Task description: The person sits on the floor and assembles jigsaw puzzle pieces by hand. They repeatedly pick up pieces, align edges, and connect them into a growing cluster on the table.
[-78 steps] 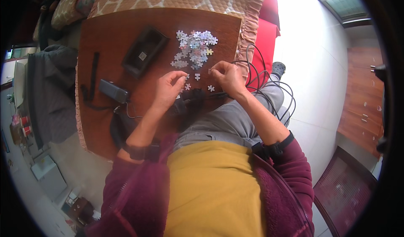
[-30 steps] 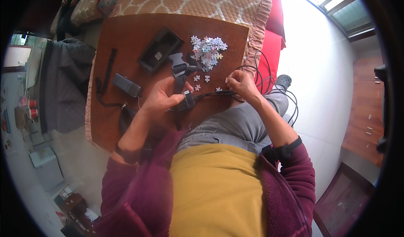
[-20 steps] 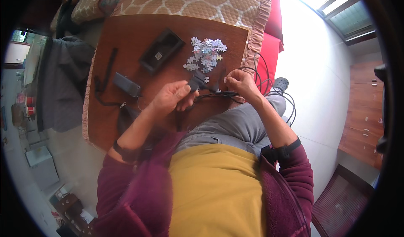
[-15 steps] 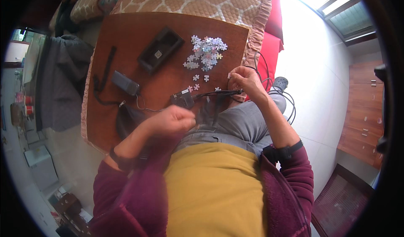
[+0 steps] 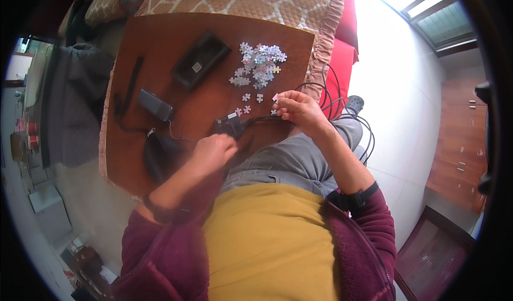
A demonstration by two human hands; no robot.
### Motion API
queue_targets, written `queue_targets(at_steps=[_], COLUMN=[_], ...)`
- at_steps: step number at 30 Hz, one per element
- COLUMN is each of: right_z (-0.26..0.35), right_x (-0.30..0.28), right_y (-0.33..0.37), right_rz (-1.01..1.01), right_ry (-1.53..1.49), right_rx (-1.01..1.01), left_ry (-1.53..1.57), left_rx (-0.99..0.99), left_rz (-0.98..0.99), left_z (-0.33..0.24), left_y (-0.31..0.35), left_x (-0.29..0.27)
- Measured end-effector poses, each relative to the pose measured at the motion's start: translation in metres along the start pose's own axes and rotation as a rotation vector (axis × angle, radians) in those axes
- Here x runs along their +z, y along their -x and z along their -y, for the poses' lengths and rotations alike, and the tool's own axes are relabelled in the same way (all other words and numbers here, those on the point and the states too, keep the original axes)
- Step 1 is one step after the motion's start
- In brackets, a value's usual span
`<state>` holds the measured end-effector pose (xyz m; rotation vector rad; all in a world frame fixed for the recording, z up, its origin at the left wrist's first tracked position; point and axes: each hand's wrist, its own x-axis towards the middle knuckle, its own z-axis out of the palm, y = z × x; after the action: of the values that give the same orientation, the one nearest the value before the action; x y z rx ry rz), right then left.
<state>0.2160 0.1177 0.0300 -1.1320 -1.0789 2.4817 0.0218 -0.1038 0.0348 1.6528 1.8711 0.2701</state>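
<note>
We note a brown wooden table (image 5: 155, 39) with a giraffe-patterned quilted cover (image 5: 240, 0) beyond its far edge and showing as a frill along the left and right sides. Right hand (image 5: 300, 108): thumb and fingers pinch a small pale-pink puzzle piece (image 5: 276, 98) above the table's right part. Left hand (image 5: 212, 154): fingers curled, blurred, at the near edge just beside a black device (image 5: 230, 124); we cannot tell whether it grasps anything. The heap of puzzle pieces (image 5: 262, 60) lies far right, with several loose pieces (image 5: 259, 98) on its near side. Left of the heap we see a black tray (image 5: 199, 60), then a grey-blue box (image 5: 155, 106), a black strap (image 5: 130, 90) and, nearer, a black pouch (image 5: 159, 154). Room, right side: red seat (image 5: 342, 60), looped black cables (image 5: 334, 106), pale floor (image 5: 398, 124), wooden cabinet (image 5: 457, 140), bright window (image 5: 446, 20). Room, left side: draped grey cloth (image 5: 77, 108), whitish box (image 5: 49, 210).
</note>
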Motion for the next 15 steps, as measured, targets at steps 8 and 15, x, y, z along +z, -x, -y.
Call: queue_targets(at_steps=[8, 15], right_z=[0.001, 0.0], right_x=[0.031, 0.035], right_y=[0.02, 0.028], right_rz=[0.063, -0.272], right_ry=[-0.243, 1.094], right_rx=[-0.057, -1.105], left_ry=[1.458, 1.77], left_rx=[-0.146, -0.25], left_rz=[-0.141, 0.109], left_z=[-0.044, -0.045], left_y=[-0.084, -0.088], left_x=[-0.024, -0.014])
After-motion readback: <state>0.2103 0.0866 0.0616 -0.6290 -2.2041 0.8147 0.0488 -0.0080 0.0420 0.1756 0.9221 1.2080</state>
